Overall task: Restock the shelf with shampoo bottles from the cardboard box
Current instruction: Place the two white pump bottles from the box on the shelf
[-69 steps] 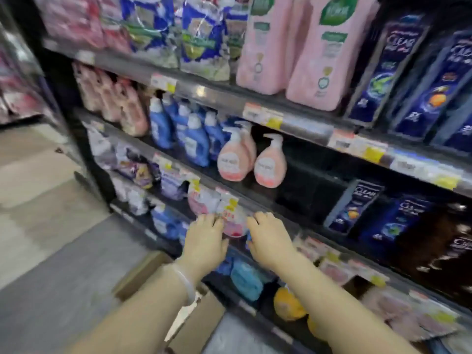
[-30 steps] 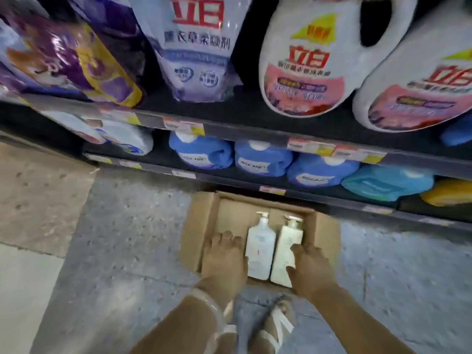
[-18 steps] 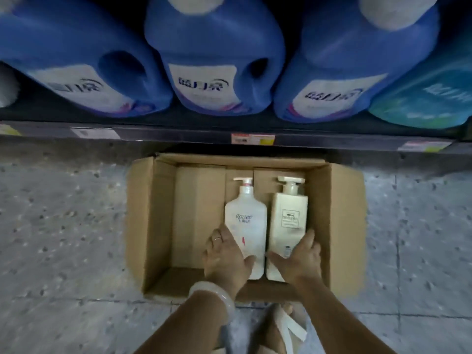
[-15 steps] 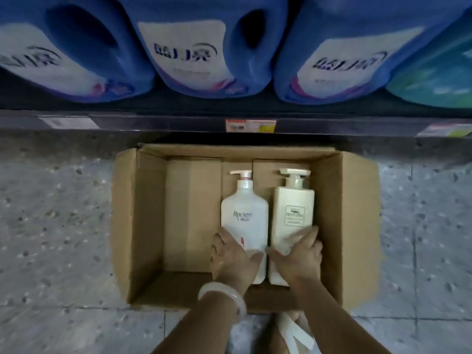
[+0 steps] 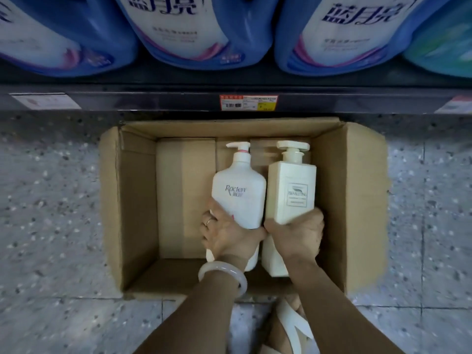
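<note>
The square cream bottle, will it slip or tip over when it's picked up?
Probably not. The square cream bottle has flat sides, so the right hand wrapped round its lower part should hold. It looks smooth, maybe slightly slippery. Its flat base likely stands steady.

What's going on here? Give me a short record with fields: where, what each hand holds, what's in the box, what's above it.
place: speckled shop floor beside a dark shelf edge
left hand: grips rounded white pump bottle
right hand: grips square cream pump bottle
container: open brown cardboard box, two bottles side by side
above: blue detergent jugs
</note>
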The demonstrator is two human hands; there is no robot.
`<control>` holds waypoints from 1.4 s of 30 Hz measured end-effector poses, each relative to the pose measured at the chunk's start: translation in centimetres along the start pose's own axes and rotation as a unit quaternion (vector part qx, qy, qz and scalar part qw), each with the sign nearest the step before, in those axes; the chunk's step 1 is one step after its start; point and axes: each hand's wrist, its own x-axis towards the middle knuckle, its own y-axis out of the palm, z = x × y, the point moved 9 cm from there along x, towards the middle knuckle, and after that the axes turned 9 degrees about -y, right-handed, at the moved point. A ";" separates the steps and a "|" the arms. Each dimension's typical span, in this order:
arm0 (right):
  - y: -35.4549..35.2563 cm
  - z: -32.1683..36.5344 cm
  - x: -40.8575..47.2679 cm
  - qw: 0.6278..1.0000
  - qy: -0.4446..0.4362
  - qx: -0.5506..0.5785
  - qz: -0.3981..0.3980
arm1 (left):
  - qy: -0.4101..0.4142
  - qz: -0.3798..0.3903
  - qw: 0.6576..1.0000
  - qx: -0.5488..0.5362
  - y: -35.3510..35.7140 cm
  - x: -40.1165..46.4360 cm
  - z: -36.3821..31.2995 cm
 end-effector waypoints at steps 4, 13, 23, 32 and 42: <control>-3.3 3.8 -4.3 0.996 -0.043 0.068 -0.030 | 0.053 0.010 0.997 -0.049 -5.2 -3.1 -1.0; -19.2 14.8 -19.2 0.965 -0.105 0.214 -0.112 | 0.120 -0.065 0.980 -0.142 -23.5 -19.6 -2.5; -43.8 24.7 -38.4 0.892 -0.243 0.307 -0.224 | 0.353 -0.093 0.916 -0.166 -42.7 -46.9 -9.3; -65.2 24.6 -51.3 0.805 -0.310 0.325 -0.386 | 0.535 -0.116 0.807 -0.220 -49.8 -70.1 -13.1; -85.7 9.6 -56.6 0.759 -0.281 0.332 -0.484 | 0.595 -0.005 0.764 -0.249 -39.0 -94.0 -14.8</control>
